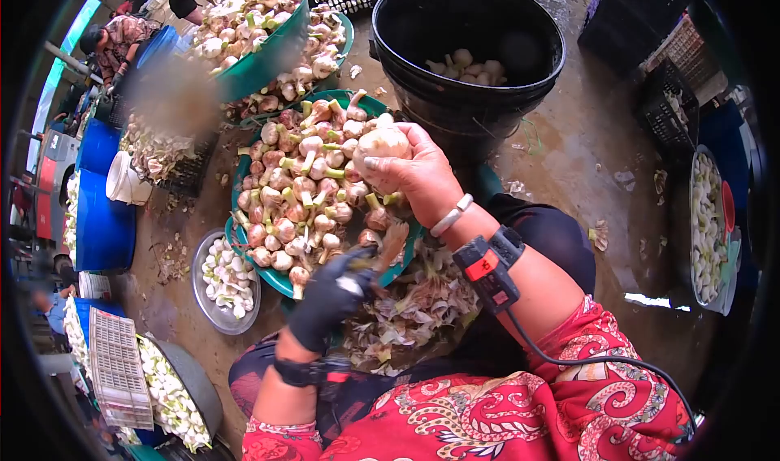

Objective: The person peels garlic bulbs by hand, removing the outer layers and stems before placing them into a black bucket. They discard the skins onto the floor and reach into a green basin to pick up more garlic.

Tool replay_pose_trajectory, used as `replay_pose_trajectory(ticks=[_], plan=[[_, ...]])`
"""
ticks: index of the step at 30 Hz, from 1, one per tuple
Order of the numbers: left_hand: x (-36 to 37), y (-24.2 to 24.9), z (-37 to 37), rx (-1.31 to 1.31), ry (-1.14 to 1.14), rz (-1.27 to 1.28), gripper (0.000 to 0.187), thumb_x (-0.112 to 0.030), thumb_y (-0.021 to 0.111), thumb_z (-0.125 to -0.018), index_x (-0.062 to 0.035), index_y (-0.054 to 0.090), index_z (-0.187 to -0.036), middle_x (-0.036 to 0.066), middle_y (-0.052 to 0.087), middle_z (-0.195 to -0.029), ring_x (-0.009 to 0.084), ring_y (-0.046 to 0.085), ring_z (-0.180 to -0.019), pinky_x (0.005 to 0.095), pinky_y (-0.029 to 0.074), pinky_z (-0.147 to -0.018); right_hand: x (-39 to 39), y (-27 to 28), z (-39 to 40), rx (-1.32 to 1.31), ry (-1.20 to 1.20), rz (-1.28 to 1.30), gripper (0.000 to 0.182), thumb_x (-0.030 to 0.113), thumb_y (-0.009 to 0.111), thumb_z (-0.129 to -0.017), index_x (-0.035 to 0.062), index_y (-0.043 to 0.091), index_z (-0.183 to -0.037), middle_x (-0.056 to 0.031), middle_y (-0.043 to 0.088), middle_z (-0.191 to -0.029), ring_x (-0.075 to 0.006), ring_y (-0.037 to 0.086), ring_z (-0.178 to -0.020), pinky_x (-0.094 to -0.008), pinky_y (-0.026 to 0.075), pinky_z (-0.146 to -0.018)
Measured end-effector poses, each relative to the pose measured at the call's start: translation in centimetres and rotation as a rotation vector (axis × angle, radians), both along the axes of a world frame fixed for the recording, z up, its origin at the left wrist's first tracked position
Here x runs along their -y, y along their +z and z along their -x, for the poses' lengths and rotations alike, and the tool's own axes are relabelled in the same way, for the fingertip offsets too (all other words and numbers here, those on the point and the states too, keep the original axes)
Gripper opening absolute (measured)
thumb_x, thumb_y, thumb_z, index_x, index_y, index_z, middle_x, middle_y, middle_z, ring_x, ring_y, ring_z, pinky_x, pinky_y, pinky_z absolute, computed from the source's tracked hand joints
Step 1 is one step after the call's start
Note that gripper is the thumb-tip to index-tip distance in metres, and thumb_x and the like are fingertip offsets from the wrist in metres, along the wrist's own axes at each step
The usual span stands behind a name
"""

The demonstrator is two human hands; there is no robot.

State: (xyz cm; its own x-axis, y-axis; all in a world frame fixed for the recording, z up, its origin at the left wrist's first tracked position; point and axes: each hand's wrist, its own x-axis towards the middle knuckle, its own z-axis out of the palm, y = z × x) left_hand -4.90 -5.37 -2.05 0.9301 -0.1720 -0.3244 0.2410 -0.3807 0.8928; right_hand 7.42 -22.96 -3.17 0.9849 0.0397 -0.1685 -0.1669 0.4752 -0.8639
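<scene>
My bare right hand [426, 173] is closed around a pale garlic bulb [382, 146], thumb across its near side, above the right part of a green basin [236, 238]. The basin is heaped with unpeeled garlic bulbs [305, 189] with stubby stems. Lower and to the left is my left hand [329, 294] in a black glove, slightly blurred, its fingers curled in. A tan papery strip of garlic skin [394, 243] shows at its fingertips; what else lies in that hand I cannot make out. Loose garlic skins [414, 307] are piled below, near my lap.
A black bucket [467, 95] with several pale bulbs stands beyond the basin. A metal bowl of cleaned garlic [227, 282] is on the left. Another heaped green basin [268, 59] sits behind. Blue tubs [106, 217] and a co-worker [122, 47] are farther left.
</scene>
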Motion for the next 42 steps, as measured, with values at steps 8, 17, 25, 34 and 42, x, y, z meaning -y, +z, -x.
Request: replay_pose_trajectory(ticks=[8,17,25,34,42], plan=[[-2.6,0.3,-3.3,0.048,0.184,0.492,0.037,-0.018,0.058,-0.092,0.001,0.054,-0.123,0.008,0.063,-0.111,0.0182,0.062,-0.096,0.0302,0.051,-0.083,0.5,0.4,1.2,0.049,0.74,-0.618,0.05,0.011,0.063,-0.08,0.0035,0.047,-0.126,-0.0111,0.061,-0.11,-0.0221,0.063,-0.096,-0.0371,0.054,-0.079],[-2.4,1.3,-4.0,0.191,0.28,0.654,0.033,-0.023,0.056,-0.095,0.001,0.058,-0.117,0.01,0.06,-0.116,0.0172,0.059,-0.104,0.0294,0.051,-0.085,-0.4,2.7,3.5,0.075,0.694,0.011,0.069,0.012,0.074,-0.074,0.0077,0.04,-0.134,-0.0059,0.054,-0.107,-0.014,0.056,-0.09,-0.0272,0.049,-0.072],[-1.3,1.8,-4.2,0.115,0.358,0.848,0.034,-0.023,0.056,-0.096,0.0001,0.055,-0.12,0.009,0.061,-0.113,0.0181,0.059,-0.103,0.0298,0.048,-0.089,-0.6,2.4,3.5,-0.074,0.724,-0.332,0.046,0.032,0.07,-0.084,0.0095,0.051,-0.12,-0.0011,0.058,-0.097,-0.0071,0.054,-0.083,-0.0242,0.047,-0.061],[-1.2,2.1,-4.8,0.199,0.356,0.668,0.031,-0.022,0.053,-0.097,0.0013,0.058,-0.117,0.007,0.065,-0.103,0.0138,0.063,-0.088,0.0251,0.053,-0.07,-2.3,1.0,4.2,0.438,0.382,0.215,0.071,0.024,0.079,-0.076,0.0038,0.04,-0.132,-0.0116,0.057,-0.109,-0.0197,0.057,-0.101,-0.0327,0.046,-0.09],[-1.4,2.9,-4.2,0.154,0.341,0.591,0.021,-0.004,0.047,-0.094,0.0058,0.059,-0.107,0.011,0.066,-0.098,0.0205,0.067,-0.075,0.0293,0.054,-0.07,-2.2,1.0,4.1,0.076,0.447,-0.248,0.053,0.035,0.059,-0.093,0.0059,0.038,-0.131,-0.0039,0.056,-0.1,-0.0099,0.056,-0.079,-0.0244,0.048,-0.058]])
